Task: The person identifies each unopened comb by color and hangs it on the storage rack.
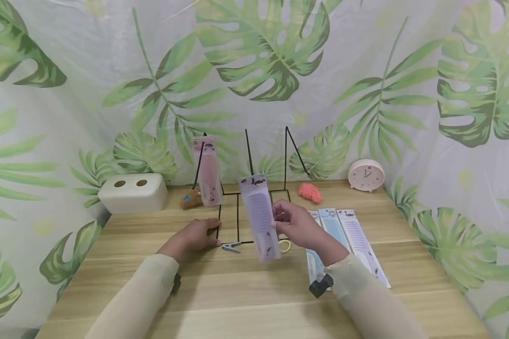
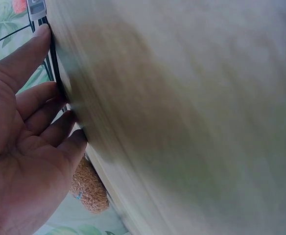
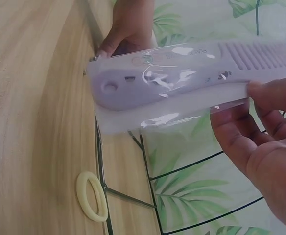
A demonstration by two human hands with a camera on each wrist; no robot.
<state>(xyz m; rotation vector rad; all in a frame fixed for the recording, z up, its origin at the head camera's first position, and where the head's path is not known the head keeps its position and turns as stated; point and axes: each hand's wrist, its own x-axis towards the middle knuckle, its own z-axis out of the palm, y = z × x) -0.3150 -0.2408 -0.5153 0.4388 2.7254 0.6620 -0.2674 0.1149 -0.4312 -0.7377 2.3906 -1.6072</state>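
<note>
Pinching a packaged purple comb (image 1: 260,216) in fingers of the right hand (image 1: 296,221); touching a black wire rack (image 1: 238,216) with spread fingers of the left hand (image 1: 196,235), just beside a grey clip (image 1: 229,246).

1. Your left hand (image 1: 199,234): low, thumb (image 2: 25,58) spread apart from loosely bent fingers (image 2: 59,128).
2. Your right hand (image 1: 295,222): raised higher, fingertips (image 3: 256,92) pinching.
3. Your left forearm (image 1: 142,296) and right forearm (image 1: 365,294): both reaching forward, angled inward, hands apart.

One comb (image 1: 258,214) is pale purple, the rack (image 1: 238,216) black, the backdrop (image 1: 275,61) green-leafed
</note>
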